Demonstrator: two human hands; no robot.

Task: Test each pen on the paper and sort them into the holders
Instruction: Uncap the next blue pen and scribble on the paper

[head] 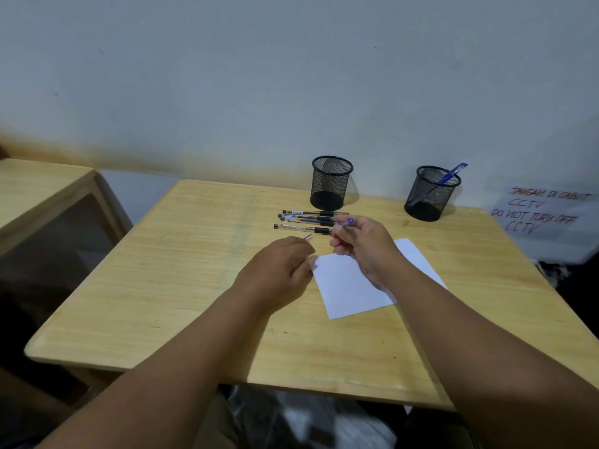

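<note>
- Right hand (363, 244) pinches a blue pen (346, 222) above the white paper (350, 286).
- Left hand (278, 270) pinches a small pen cap (308, 236).
- Black pens (304, 218) lie on the surface (194, 286) before two mesh holders (331, 183).

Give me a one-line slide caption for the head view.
Right hand holds a blue pen above the paper; black pens wait on the table by two mesh holders.

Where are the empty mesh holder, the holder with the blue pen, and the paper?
empty mesh holder (331, 184), head view, front wall.
holder with the blue pen (429, 197), head view, front wall.
paper (346, 286), head view, bare middle.
</note>
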